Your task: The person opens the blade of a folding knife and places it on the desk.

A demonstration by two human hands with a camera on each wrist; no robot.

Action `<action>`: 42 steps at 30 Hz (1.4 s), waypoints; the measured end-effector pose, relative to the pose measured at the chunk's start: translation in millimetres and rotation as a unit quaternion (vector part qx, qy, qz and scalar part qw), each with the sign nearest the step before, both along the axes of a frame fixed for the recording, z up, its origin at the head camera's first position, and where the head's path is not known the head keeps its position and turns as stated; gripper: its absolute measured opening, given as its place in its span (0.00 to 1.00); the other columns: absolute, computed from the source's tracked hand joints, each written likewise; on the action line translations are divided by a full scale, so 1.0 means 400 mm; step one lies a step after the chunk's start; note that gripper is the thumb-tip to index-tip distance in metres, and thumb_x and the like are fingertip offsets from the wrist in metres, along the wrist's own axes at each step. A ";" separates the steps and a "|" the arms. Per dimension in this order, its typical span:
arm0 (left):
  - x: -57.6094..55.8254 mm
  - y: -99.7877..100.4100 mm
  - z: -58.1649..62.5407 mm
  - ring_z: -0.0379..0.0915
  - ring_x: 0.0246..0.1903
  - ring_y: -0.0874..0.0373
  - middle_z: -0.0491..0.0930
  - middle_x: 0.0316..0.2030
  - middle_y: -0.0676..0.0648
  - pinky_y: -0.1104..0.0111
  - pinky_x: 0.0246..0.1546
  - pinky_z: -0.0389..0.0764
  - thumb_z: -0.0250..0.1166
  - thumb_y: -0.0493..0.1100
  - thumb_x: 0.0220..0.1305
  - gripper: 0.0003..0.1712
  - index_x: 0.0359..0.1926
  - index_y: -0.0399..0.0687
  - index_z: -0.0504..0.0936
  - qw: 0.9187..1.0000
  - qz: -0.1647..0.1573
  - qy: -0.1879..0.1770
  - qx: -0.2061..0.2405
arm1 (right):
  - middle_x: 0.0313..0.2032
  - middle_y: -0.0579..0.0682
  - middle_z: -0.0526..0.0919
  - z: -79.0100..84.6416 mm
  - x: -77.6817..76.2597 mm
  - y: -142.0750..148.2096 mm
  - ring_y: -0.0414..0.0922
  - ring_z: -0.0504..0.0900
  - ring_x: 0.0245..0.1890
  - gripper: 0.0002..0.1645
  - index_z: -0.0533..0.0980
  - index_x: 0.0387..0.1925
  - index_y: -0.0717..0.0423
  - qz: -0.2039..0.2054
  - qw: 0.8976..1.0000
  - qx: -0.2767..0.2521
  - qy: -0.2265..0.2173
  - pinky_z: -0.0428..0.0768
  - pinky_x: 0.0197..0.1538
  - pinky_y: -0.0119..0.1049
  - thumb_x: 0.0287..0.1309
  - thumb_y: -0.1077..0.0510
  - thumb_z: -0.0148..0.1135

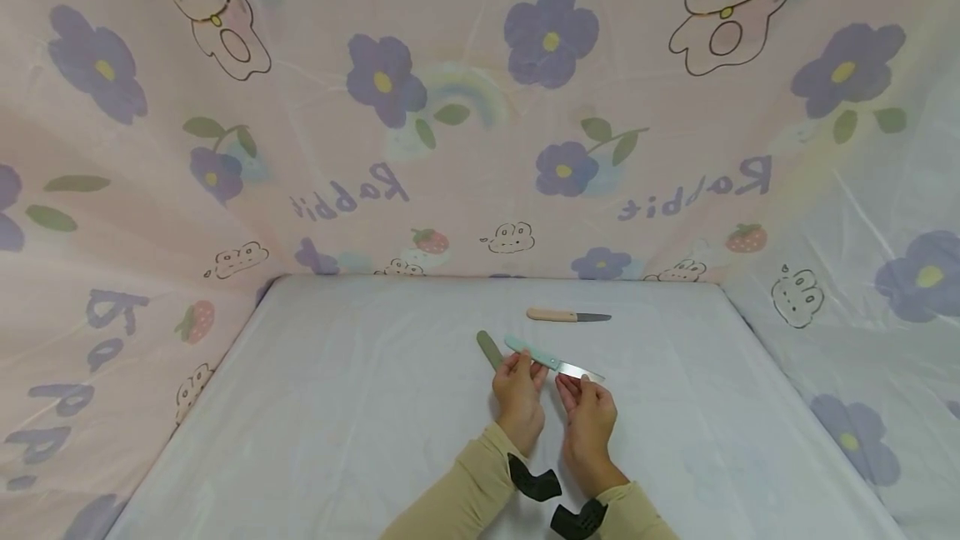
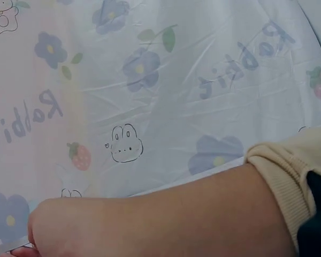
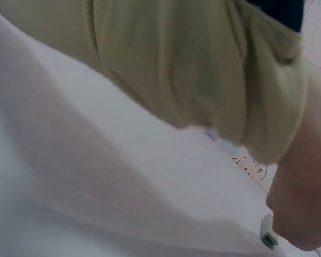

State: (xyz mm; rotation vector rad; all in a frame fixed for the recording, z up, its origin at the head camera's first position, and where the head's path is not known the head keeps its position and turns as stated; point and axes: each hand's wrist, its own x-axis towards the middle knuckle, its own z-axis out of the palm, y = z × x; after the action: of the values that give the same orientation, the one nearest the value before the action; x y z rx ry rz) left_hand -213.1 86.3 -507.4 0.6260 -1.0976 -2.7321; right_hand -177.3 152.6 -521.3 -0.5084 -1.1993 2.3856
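Note:
A knife with a mint-green handle [image 1: 540, 357] and a shiny blade [image 1: 574, 371] is held just above the white table in the head view. My left hand [image 1: 519, 398] pinches its handle, thumb on top. Close to the blade's tip, my right hand [image 1: 589, 423] pinches the blade between thumb and fingers. An olive-green handle [image 1: 489, 348] lies left of the mint one; my left hand hides its lower end. Farther back lies a second knife with a tan handle [image 1: 551, 315] and a grey blade, touched by neither hand. Both wrist views show mostly forearm and sleeve.
The white-covered table [image 1: 337, 407] is bounded at the back and both sides by hanging sheets [image 1: 465, 190] printed with flowers and rabbits. Black wrist straps [image 1: 534, 480] sit over the beige sleeves [image 1: 457, 494].

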 end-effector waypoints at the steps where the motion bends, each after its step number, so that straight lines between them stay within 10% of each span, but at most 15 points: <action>1: 0.000 0.003 0.000 0.74 0.33 0.53 0.69 0.37 0.39 0.63 0.41 0.81 0.57 0.34 0.65 0.12 0.44 0.30 0.68 1.000 -0.002 0.001 -0.001 | 0.32 0.57 0.78 -0.001 0.000 0.001 0.46 0.83 0.36 0.10 0.61 0.41 0.70 -0.003 1.000 -0.002 0.003 0.78 0.46 0.39 0.69 0.63 0.43; 23: 0.005 0.008 -0.004 0.76 0.39 0.48 0.71 0.43 0.35 0.59 0.46 0.78 0.60 0.34 0.63 0.20 0.51 0.24 0.66 0.999 -0.051 0.013 -0.011 | 0.32 0.53 0.79 0.014 -0.006 0.067 0.44 0.83 0.38 0.11 0.62 0.43 0.68 0.042 0.997 -0.038 -0.042 0.77 0.49 0.39 0.69 0.60 0.46; 42: -0.020 0.013 0.037 0.79 0.42 0.45 0.80 0.38 0.35 0.59 0.45 0.78 0.63 0.34 0.60 0.20 0.49 0.23 0.72 0.993 -0.111 0.017 -0.029 | 0.37 0.56 0.78 0.086 -0.053 0.158 0.43 0.82 0.38 0.21 0.61 0.52 0.69 0.075 0.994 0.036 -0.071 0.77 0.50 0.37 0.66 0.58 0.52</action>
State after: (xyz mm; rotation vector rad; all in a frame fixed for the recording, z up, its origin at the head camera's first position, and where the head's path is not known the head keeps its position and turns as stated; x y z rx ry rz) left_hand -221.1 91.7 -492.5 0.4730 -1.3043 -2.8691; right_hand -198.4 215.8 -486.8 -0.5931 -1.4258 2.4546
